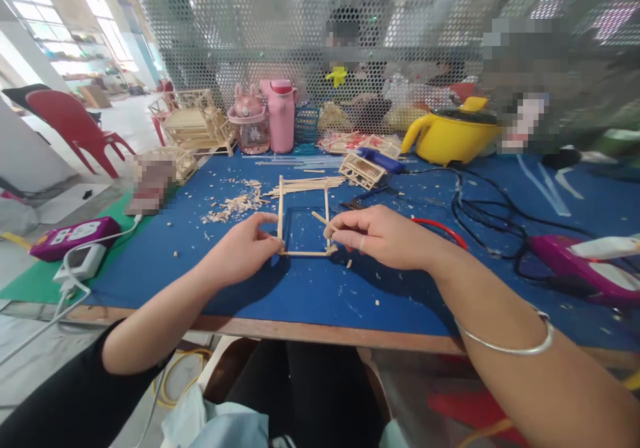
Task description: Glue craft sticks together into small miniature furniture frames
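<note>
At frame centre, my left hand [245, 245] and right hand [380, 235] pinch the wooden stick frame [303, 216]; three sides joined, top open.

Two hands at the counter [310, 301]: left hand [243, 248] and right hand [380, 235], both on one wooden stick frame [303, 225]. One loose bundle of sticks [307, 185]. One small slatted stick piece [361, 170]. One heap of wood shavings [237, 205]. Stick-built models at far left: at least two, exact count unclear. Pink bottles: two [281, 115] [249, 125]. One yellow pot [453, 135]. One blue glue gun [380, 160]. One red chair [75, 128]. One silver bangle [515, 345].
</note>
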Demonstrator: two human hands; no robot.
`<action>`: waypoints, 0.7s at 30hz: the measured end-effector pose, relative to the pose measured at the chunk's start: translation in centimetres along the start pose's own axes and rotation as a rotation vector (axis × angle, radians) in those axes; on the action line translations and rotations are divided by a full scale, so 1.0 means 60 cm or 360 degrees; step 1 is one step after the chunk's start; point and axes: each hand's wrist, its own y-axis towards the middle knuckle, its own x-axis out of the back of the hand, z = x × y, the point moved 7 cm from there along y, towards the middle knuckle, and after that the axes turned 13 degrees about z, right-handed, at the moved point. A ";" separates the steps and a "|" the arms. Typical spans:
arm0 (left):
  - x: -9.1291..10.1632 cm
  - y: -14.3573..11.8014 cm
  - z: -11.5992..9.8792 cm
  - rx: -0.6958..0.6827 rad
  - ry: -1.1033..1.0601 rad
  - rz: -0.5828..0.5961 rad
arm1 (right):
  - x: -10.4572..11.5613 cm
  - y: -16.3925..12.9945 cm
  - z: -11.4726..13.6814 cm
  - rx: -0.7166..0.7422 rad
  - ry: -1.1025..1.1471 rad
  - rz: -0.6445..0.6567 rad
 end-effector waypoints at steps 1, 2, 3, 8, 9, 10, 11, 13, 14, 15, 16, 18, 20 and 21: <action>0.000 0.004 0.000 0.0049 0.0007 0.0097 | 0.003 -0.001 0.002 -0.0007 0.0043 -0.0007; 0.001 0.006 -0.002 0.0088 0.0056 0.0180 | 0.006 -0.002 0.004 -0.0015 0.0083 -0.0021; 0.003 0.007 -0.005 0.0106 0.0146 0.0221 | 0.009 -0.003 0.007 -0.0022 0.0109 -0.0048; 0.026 -0.026 -0.032 -0.0120 0.0627 -0.0156 | 0.023 -0.031 0.022 -0.0027 -0.0021 -0.0396; 0.022 -0.036 -0.034 -0.0201 0.0620 -0.0193 | 0.020 -0.037 0.024 -0.0041 -0.0066 -0.0442; 0.012 -0.045 -0.035 -0.0291 0.0598 -0.0189 | 0.015 -0.042 0.026 -0.0051 -0.0110 -0.0463; 0.000 -0.052 -0.034 -0.0361 0.0584 -0.0167 | 0.007 -0.044 0.029 -0.0043 -0.0155 -0.0468; -0.020 -0.061 -0.027 -0.0417 0.0568 -0.0163 | -0.008 -0.043 0.037 0.0017 -0.0261 -0.0481; -0.028 -0.062 -0.023 -0.0409 0.0553 -0.0188 | -0.015 -0.041 0.042 0.0062 -0.0319 -0.0509; -0.032 -0.062 -0.018 -0.0393 0.0521 -0.0220 | -0.021 -0.038 0.047 0.0106 -0.0377 -0.0543; -0.035 -0.061 -0.014 -0.0375 0.0482 -0.0251 | -0.027 -0.033 0.051 0.0137 -0.0436 -0.0571; -0.038 -0.058 -0.010 -0.0353 0.0410 -0.0286 | -0.040 -0.024 0.054 0.0149 -0.0560 -0.0589; -0.037 -0.057 -0.011 -0.0359 0.0401 -0.0299 | -0.052 -0.016 0.055 0.0127 -0.0695 -0.0556; -0.037 -0.057 -0.012 -0.0367 0.0423 -0.0298 | -0.058 -0.013 0.055 0.0121 -0.0750 -0.0530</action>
